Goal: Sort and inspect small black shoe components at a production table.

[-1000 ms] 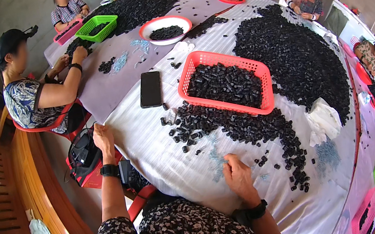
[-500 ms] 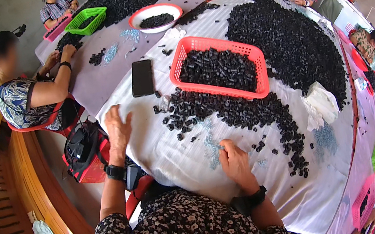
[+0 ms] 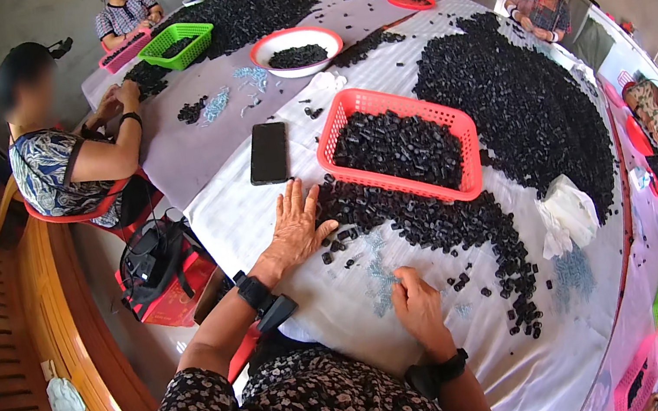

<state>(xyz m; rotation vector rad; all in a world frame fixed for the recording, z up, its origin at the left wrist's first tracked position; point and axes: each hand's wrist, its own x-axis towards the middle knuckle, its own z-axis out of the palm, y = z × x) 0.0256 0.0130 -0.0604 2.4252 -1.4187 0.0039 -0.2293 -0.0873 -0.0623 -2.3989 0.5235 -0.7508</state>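
Observation:
My left hand [image 3: 297, 224] lies flat with its fingers spread, against the left edge of a loose spread of small black plastic pieces [image 3: 420, 220] on the white cloth. My right hand [image 3: 418, 302] rests on the cloth nearer to me. Its fingers are curled in, and whatever they may hold is hidden. Between the hands lies a scatter of tiny pale-blue pieces [image 3: 379, 280]. Just beyond the black pieces stands a coral-red perforated basket [image 3: 328, 148], part filled with more of them. A black phone [image 3: 268, 154] lies beyond my left hand.
A large heap of black pieces [image 3: 513, 98] covers the table's far right. Crumpled white plastic [image 3: 568, 213] lies beside it. A red-rimmed white basin [image 3: 293, 36] and a green basket [image 3: 178, 45] stand farther off. Co-workers sit around the table; one [image 3: 65, 155] is at the left.
My left hand has come down from above the table's left edge and moved right, onto the cloth by the black pieces. My right hand stays nearly in place. The whole view has shifted slightly.

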